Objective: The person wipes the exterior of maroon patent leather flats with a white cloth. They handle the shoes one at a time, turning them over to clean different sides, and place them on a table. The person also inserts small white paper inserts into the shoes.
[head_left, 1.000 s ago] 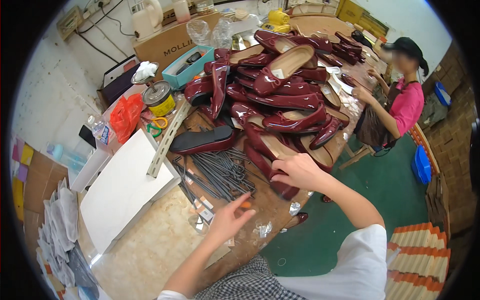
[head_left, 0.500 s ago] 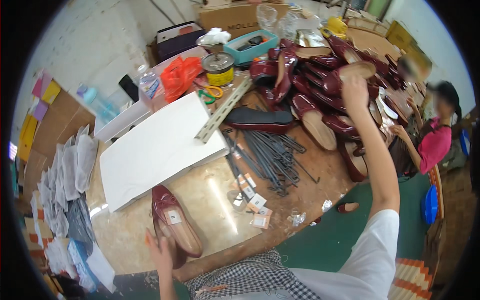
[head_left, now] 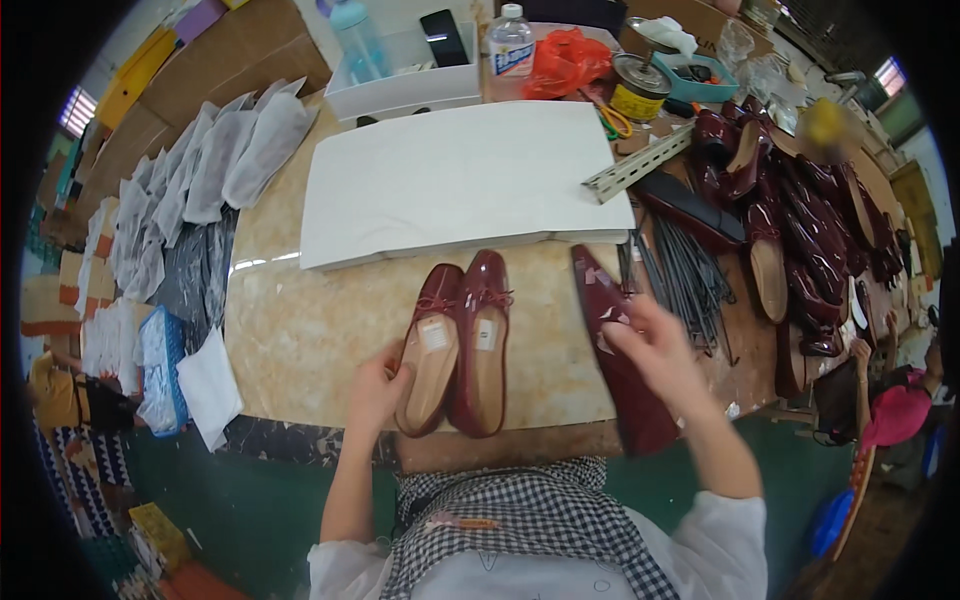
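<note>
Shoe pair (head_left: 458,345) w/ left hand (head_left: 377,385) touching, right hand (head_left: 655,345) holding maroon shoe (head_left: 620,350)

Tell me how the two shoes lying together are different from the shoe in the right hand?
The pair of shoes lies flat on the table, insoles up with tags inside; the single shoe shows only its glossy outside. The pair has little bows at the toes; none shows on the single shoe. The left hand touches the pair; the right hand grips the single one. All are dark red.

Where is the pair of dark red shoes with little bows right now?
In the head view, the pair of bowed shoes lies side by side near the table's front edge, below the white sheet, with the left hand on it.
</note>
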A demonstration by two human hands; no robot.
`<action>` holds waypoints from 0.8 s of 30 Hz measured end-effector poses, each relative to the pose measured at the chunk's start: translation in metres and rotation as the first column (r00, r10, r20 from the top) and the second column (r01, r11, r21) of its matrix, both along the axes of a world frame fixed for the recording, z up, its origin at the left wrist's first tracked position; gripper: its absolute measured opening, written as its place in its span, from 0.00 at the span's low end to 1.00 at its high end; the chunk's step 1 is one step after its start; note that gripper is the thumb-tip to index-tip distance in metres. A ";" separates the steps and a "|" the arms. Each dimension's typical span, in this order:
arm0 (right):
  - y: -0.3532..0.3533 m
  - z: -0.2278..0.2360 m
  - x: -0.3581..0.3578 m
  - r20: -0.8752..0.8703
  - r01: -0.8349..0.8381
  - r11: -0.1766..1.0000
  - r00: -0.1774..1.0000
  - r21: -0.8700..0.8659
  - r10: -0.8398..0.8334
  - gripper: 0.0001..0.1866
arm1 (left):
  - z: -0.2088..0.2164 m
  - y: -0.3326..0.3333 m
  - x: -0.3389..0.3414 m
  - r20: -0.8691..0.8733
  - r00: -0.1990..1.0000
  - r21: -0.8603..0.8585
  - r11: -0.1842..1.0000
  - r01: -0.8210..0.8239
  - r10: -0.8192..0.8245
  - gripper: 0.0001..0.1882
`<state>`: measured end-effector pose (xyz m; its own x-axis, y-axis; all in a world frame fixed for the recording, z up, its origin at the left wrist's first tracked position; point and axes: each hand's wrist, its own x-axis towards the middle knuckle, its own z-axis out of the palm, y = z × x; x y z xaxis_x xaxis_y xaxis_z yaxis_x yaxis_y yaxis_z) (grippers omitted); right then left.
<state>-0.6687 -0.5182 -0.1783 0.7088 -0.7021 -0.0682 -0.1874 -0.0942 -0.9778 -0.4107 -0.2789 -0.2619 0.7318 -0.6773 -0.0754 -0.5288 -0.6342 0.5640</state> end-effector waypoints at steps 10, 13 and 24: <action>0.048 -0.069 0.032 -0.257 0.064 0.811 0.931 -0.581 -0.258 0.22 | 0.004 0.031 0.009 -0.448 0.894 -0.072 0.995 -0.069 0.030 0.16; 0.059 -0.104 0.014 -0.260 0.050 0.906 0.950 -0.420 -0.173 0.23 | 0.049 -0.027 0.044 0.108 0.968 0.068 0.973 0.219 -0.225 0.19; 0.068 -0.082 -0.010 -0.191 0.221 0.956 0.947 -0.190 -0.257 0.22 | -0.016 -0.221 0.113 0.564 0.809 -0.068 0.967 0.246 -0.166 0.21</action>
<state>-0.6790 -0.4503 -0.2605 0.5002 -0.8633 -0.0678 -0.4251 -0.1766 -0.8878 -0.2975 -0.5002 -0.2779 0.4655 -0.7911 0.3969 -0.8850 -0.4160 0.2089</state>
